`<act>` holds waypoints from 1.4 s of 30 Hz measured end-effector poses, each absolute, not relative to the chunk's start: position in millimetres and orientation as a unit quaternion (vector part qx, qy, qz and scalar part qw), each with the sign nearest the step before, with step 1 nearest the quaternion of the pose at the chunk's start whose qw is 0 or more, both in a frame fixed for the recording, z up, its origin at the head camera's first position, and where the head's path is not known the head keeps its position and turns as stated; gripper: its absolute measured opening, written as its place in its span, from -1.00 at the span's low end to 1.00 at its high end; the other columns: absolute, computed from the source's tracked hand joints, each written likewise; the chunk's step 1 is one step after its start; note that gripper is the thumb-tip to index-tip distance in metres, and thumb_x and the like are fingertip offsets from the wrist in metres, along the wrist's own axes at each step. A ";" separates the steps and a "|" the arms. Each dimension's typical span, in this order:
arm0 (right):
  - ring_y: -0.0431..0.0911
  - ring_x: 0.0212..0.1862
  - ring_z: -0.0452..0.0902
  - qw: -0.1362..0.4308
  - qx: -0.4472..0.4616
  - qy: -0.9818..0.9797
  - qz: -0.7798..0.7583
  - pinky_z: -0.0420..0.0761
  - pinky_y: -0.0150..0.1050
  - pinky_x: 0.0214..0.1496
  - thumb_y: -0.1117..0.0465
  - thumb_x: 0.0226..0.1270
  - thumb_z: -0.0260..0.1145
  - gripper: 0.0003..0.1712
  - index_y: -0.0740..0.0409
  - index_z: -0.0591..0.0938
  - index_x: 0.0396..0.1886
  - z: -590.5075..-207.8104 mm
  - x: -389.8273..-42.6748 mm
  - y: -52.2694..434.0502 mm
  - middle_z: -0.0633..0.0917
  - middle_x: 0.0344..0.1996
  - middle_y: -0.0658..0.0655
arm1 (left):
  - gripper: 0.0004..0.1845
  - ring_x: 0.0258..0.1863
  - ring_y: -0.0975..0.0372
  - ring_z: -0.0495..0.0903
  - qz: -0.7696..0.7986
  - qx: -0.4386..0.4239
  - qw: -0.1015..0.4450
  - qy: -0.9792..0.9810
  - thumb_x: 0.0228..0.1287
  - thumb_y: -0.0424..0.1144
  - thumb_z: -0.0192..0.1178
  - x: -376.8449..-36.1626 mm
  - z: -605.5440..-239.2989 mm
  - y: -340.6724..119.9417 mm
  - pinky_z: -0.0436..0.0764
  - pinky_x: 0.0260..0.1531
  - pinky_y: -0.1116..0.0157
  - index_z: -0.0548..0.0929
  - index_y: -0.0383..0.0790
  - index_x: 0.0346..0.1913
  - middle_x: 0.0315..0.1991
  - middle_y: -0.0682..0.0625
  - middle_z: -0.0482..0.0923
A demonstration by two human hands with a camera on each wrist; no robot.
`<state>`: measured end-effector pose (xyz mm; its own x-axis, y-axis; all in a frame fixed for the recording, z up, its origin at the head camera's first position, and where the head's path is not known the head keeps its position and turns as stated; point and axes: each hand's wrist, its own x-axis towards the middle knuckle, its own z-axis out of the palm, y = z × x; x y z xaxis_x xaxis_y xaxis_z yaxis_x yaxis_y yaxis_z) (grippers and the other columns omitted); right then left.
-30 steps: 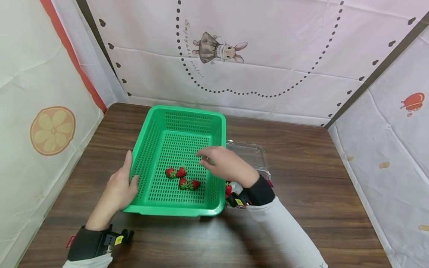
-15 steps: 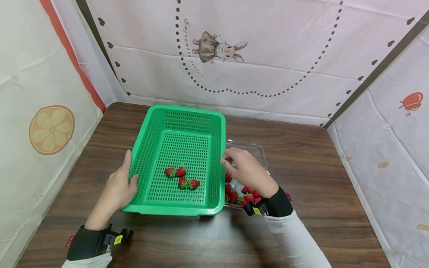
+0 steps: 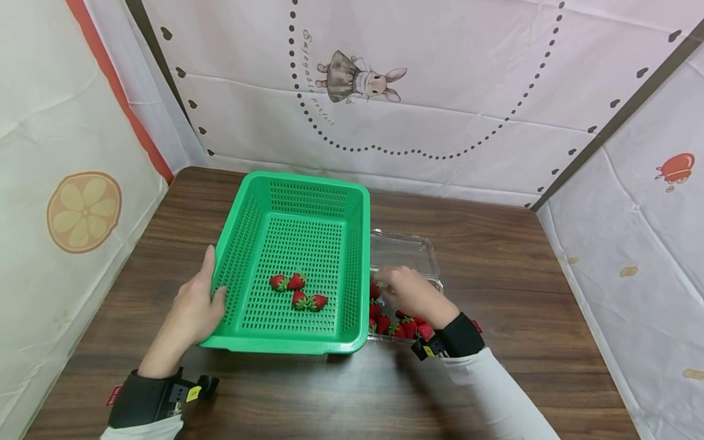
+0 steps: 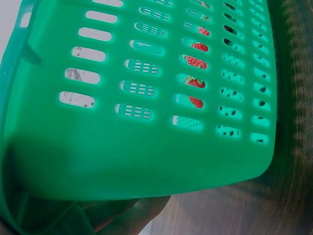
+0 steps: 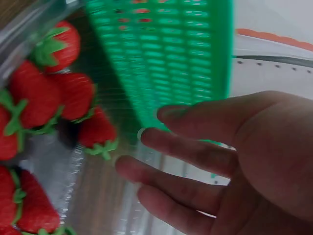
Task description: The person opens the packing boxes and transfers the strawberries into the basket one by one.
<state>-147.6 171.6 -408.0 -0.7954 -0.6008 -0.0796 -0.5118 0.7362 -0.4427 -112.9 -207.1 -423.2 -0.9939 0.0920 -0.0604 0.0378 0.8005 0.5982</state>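
My left hand (image 3: 192,308) grips the left rim of a green perforated plastic basket (image 3: 305,244). In the left wrist view its fingers (image 4: 127,215) show below the basket's side wall. Several strawberries (image 3: 297,299) with green leaves lie in the near half of the basket. Beside it, partly hidden by the basket's right wall, a clear plastic clamshell box holds several more strawberries (image 3: 408,329). Over that box is my right hand (image 3: 412,295). The right wrist view shows its fingers (image 5: 166,183) spread and lightly bent near a strawberry (image 5: 98,132), apart from it and holding nothing.
The box's transparent lid (image 3: 407,252) lies folded back behind it. Both containers stand on a dark wooden table (image 3: 517,318). Printed white cloth (image 3: 440,79) hangs along the back and both sides.
My right hand has moved from above the basket rightward, then down toward the strawberries in the box. The left hand and the basket have stayed in place.
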 end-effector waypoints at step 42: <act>-0.16 -0.40 0.52 0.178 -0.244 0.945 -0.127 0.54 -0.24 -0.29 0.25 0.28 0.33 -0.76 0.17 0.64 -0.06 -414.5 -148.6 175.5 0.70 -0.27 0.11 | -0.13 0.20 -0.39 0.33 0.315 0.039 0.043 0.947 0.41 -0.41 -0.06 -114.3 -421.6 -207.7 0.44 -0.06 -0.27 -0.43 -0.24 0.52 0.37 -0.58 0.10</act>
